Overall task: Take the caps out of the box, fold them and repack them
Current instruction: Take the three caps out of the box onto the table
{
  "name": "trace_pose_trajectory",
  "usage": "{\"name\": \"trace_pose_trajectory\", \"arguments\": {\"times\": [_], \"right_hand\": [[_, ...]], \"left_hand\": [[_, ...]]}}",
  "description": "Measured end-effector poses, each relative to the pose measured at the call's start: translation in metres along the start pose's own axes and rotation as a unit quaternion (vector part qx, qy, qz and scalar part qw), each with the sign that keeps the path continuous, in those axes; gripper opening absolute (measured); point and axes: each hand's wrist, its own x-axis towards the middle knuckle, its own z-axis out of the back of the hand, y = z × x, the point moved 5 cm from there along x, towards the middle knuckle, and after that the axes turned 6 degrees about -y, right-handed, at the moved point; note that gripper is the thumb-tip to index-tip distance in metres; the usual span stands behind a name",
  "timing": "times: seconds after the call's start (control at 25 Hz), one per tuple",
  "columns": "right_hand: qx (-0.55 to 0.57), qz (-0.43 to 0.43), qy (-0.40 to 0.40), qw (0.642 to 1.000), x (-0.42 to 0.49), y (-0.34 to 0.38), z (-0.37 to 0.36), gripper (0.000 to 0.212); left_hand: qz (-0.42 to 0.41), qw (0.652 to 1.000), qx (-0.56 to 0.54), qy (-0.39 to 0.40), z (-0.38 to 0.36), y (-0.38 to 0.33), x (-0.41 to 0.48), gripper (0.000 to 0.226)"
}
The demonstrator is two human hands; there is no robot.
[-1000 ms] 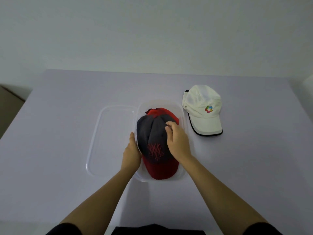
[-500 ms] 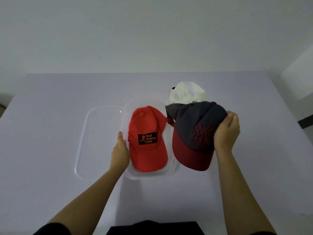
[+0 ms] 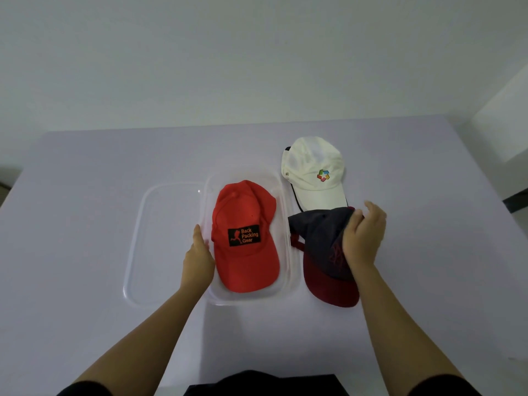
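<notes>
A clear plastic box [image 3: 287,224] stands at the table's middle with a red cap [image 3: 243,252] lying in it, brim toward me. My left hand [image 3: 198,260] grips the box's left wall, thumb along the rim. To the right of the box a grey cap with a maroon brim [image 3: 323,252] lies on the table. My right hand [image 3: 363,238] lies over its crown, thumb and fingers loosely on the fabric's far edge. A white cap [image 3: 314,172] with a coloured logo sits behind it; the grey cap overlaps the white brim.
The box's clear lid [image 3: 160,244] lies flat on the table, touching the box's left side. The pale lilac table [image 3: 85,195] runs back to a white wall. A dark opening shows at the far right edge.
My right hand lifted the grey and maroon cap out of the box, carried it right and set it on the table in front of the white cap. The red cap underneath came into view.
</notes>
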Motion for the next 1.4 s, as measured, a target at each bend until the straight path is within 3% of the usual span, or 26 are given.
{"name": "trace_pose_trajectory", "arguments": {"times": [0.08, 0.2, 0.32, 0.4, 0.56, 0.68, 0.76, 0.84, 1.0, 1.24, 1.4], "right_hand": [[0.064, 0.138, 0.051, 0.987, -0.018, 0.057, -0.015, 0.027], [0.077, 0.228, 0.278, 0.930, -0.070, 0.118, -0.063, 0.039], [0.002, 0.106, 0.445, 0.889, -0.102, 0.118, -0.114, 0.079], [-0.015, 0.041, 0.482, 0.875, -0.110, 0.105, -0.133, 0.094], [0.024, 0.038, 0.443, 0.895, -0.108, 0.105, -0.130, 0.093], [0.056, 0.093, 0.413, 0.904, -0.106, 0.122, -0.109, 0.095], [0.090, 0.116, 0.394, 0.907, -0.105, 0.134, -0.090, 0.096], [0.131, 0.122, 0.372, 0.911, -0.103, 0.149, -0.067, 0.095], [0.175, 0.126, 0.204, 0.955, -0.084, 0.164, -0.011, 0.091], [0.171, 0.102, 0.060, 0.978, -0.035, 0.116, 0.061, 0.087], [0.174, 0.079, 0.038, 0.981, 0.024, 0.057, 0.097, 0.087]], "left_hand": [[0.005, 1.000, -0.002, 0.000, 0.000, 0.001, 0.001, 0.054], [0.002, 1.000, -0.004, 0.005, -0.001, 0.002, 0.001, 0.053], [0.001, 1.000, -0.016, 0.000, 0.000, 0.002, 0.002, 0.052], [-0.006, 1.000, -0.023, -0.002, 0.001, 0.002, 0.002, 0.052], [-0.020, 0.998, -0.038, 0.043, 0.000, -0.002, 0.000, 0.056], [-0.057, 0.997, -0.044, -0.013, 0.022, -0.014, 0.003, 0.065], [-0.092, 0.990, -0.109, -0.025, 0.042, -0.037, 0.004, 0.065], [-0.105, 0.978, -0.180, 0.021, 0.056, -0.067, 0.001, 0.062], [-0.163, 0.958, -0.227, 0.062, 0.063, -0.130, -0.006, 0.040], [-0.236, 0.929, -0.271, 0.091, 0.007, -0.216, -0.039, 0.029], [-0.254, 0.919, -0.281, 0.106, -0.055, -0.281, -0.071, 0.028]]}}
